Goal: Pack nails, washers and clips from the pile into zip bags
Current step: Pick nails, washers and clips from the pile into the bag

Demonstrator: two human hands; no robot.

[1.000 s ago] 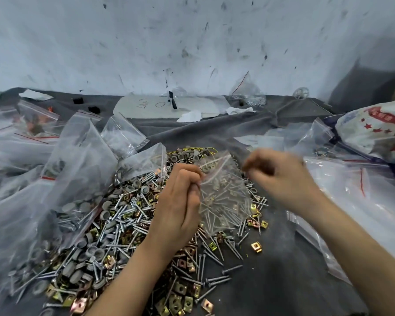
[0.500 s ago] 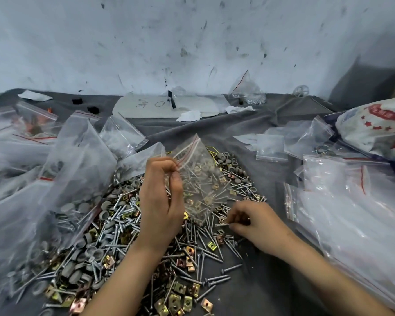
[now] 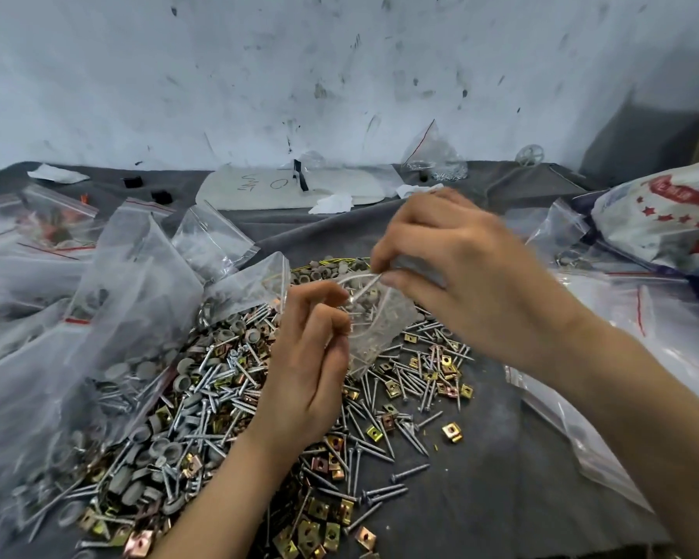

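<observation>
Left hand (image 3: 307,357): seen from the head view with the fingers curled; the near edge of a small zip bag (image 3: 380,328) is pinched at its mouth, probably so that the opening is held spread and steady.
Right hand (image 3: 473,276): closed at thumb and forefinger on what looks like a nail (image 3: 366,286), which is tilted point-down into the bag's mouth; the blur leaves the detail uncertain.
Zip bag: held up above the far side of the pile (image 3: 227,397), between the two hands, and hung mouth-up so that what is dropped in is kept by its own weight; small parts are seen through the film.
Pile: spread on the grey-covered worktop (image 3: 501,498) directly under the hands, so that a short reach is all that is needed; nails, grey washers (image 3: 235,330) and brass-coloured clips (image 3: 452,432) are mixed together.
Large bags (image 3: 97,316): slumped at the left, against the pile's edge, with parts inside.
Empty bags (image 3: 622,357): stacked flat at the right, near the right hand, presumably as the supply.
Step judged: filling is under way; the bag is not yet sealed.
Risk judged: the thin film could be pierced by a nail point, or the mouth let slip.
</observation>
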